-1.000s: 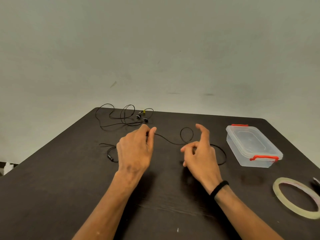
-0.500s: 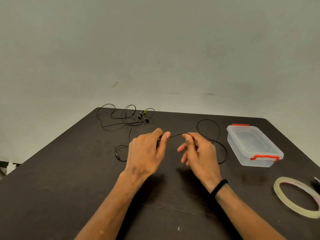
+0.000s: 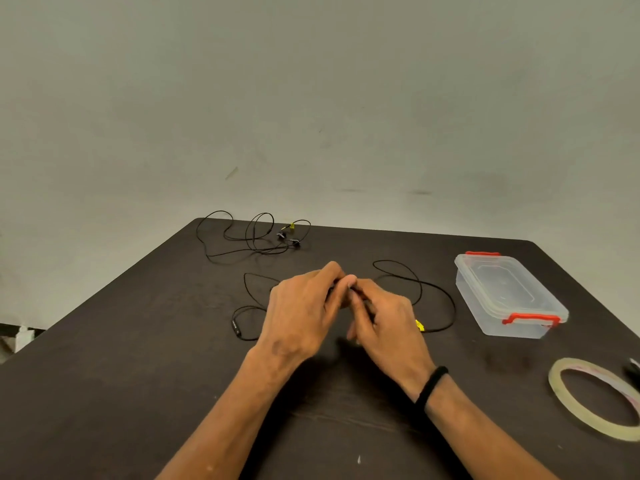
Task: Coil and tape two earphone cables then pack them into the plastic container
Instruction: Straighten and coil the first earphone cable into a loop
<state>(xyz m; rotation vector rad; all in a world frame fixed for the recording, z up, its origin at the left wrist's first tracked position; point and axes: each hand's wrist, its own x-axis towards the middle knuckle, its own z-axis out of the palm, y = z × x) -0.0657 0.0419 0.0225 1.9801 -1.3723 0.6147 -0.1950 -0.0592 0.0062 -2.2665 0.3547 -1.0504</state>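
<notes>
My left hand (image 3: 304,310) and my right hand (image 3: 384,317) meet at mid-table, fingertips together, both pinching the near black earphone cable (image 3: 440,299). Its loops trail left to an inline remote and right to a yellow-tagged plug beside my right hand. A second black earphone cable (image 3: 249,237) lies loose and tangled at the table's far left corner. The clear plastic container (image 3: 509,296) with red clips stands shut at the right. A roll of clear tape (image 3: 595,396) lies flat at the near right.
The dark wooden table (image 3: 138,393) ends at a plain grey wall behind. A small dark object (image 3: 633,368) is cut off by the right edge beside the tape. A black band circles my right wrist.
My hands have come together from apart, closing on the near cable. The cable's loops have shifted, and its yellow-tagged plug now shows beside my right hand.
</notes>
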